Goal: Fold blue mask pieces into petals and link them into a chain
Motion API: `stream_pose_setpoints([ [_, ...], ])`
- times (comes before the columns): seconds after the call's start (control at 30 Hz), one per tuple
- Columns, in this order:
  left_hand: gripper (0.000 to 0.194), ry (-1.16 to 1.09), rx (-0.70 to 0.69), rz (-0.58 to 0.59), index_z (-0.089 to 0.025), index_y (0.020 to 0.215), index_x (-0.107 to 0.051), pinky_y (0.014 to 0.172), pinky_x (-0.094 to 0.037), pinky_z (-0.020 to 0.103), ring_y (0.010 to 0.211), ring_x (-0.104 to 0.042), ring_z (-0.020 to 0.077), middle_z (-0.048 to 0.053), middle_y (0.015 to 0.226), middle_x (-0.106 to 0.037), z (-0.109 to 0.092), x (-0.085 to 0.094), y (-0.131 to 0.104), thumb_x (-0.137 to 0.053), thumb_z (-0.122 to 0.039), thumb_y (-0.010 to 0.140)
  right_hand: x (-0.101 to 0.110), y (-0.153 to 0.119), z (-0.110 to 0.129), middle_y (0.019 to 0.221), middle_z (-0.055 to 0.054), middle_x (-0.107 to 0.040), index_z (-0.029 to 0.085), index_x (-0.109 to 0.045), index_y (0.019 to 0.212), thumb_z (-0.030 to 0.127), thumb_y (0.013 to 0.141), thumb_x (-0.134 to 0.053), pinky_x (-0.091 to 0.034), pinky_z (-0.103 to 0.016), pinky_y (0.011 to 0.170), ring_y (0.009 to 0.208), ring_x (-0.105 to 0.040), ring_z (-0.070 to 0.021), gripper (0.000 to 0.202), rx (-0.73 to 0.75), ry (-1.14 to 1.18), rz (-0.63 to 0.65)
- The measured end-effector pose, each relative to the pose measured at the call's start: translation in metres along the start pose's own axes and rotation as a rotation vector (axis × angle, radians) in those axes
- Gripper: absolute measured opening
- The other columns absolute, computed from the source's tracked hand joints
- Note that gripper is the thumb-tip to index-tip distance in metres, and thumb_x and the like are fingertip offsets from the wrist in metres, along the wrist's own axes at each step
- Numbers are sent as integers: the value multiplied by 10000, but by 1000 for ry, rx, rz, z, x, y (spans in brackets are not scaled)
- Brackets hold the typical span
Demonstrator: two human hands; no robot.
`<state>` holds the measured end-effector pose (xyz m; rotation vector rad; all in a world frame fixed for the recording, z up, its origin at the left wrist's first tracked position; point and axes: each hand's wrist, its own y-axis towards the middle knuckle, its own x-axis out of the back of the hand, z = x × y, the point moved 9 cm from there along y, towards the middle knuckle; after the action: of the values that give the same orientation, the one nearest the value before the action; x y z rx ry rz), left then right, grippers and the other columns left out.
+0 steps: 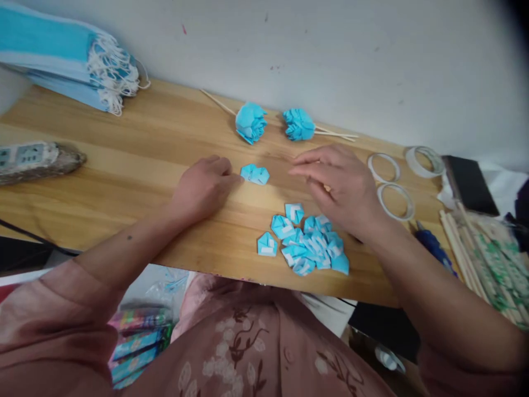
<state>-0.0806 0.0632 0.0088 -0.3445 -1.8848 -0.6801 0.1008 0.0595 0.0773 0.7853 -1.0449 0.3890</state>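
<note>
My left hand (pixel 206 184) rests on the table with its fingers curled together, a fingertip close to the left edge of a folded light-blue paper piece (pixel 254 174). That piece looks like two petals side by side; whether the finger touches it I cannot tell. To its right my right hand (pixel 336 182) hovers, fingers stretched leftward and apart from the thumb, with nothing visible in them. Below lies a pile of folded blue paper pieces (pixel 314 245) with white strips on them. One single folded piece (pixel 266 244) sits just left of the pile.
Two blue paper flowers (pixel 250 122) on sticks lie near the wall. Rolls of tape (pixel 424 161) and a dark phone-like slab (pixel 470 184) are at the right, by a blue glue gun (pixel 433 248) and wooden sticks (pixel 463 253). Blue masks (pixel 61 55) and a power strip (pixel 33 157) occupy the left.
</note>
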Motion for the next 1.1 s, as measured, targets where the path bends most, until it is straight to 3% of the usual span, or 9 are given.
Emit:
stream_pose_setpoints([
  [0.13,376,74,-28,-21,-202,979,-761,720,-437,332,853,-588,215,90,884,-668,0,2,0,-393,-279,992,4,-19,-10,1081,-49,-759,283,-736,1113,161,940,-500,-514,-473,898,1015,-694,-282,317,-96,-75,98],
  [0.33,360,22,-42,-164,-211,940,-752,733,-487,319,859,-650,200,75,928,-719,3,13,-2,-393,-205,948,-16,-38,-14,1029,-50,-770,236,-730,1056,202,955,-528,-498,-357,741,909,-709,-242,228,-176,-92,311],
  [0.57,344,-39,5,-219,-206,909,-744,742,-520,332,846,-643,187,64,913,-730,12,18,-2,-402,-205,945,-33,-39,-18,1001,-38,-748,231,-714,993,174,916,-569,-435,-319,711,924,-675,-219,173,-251,-82,408],
  [0.77,338,-72,17,-218,-175,926,-761,723,-489,314,819,-618,163,43,898,-722,16,13,0,-424,-194,935,-43,-36,-29,887,-30,-714,201,-670,891,222,903,-617,-348,-288,639,767,-603,-172,58,-389,-41,540],
  [0.9,325,-86,5,-214,-177,914,-766,737,-482,303,837,-649,189,71,902,-728,14,11,1,-441,-167,900,-42,-38,-32,854,-31,-691,197,-646,828,205,884,-608,-333,-293,636,752,-579,-166,68,-396,-19,517],
  [1.1,320,-90,11,-216,-181,890,-770,732,-487,297,818,-650,189,72,890,-725,13,11,1,-450,-163,891,-31,-46,-50,745,7,-683,211,-626,776,233,814,-660,-403,-284,641,679,-600,-151,55,-525,261,285],
])
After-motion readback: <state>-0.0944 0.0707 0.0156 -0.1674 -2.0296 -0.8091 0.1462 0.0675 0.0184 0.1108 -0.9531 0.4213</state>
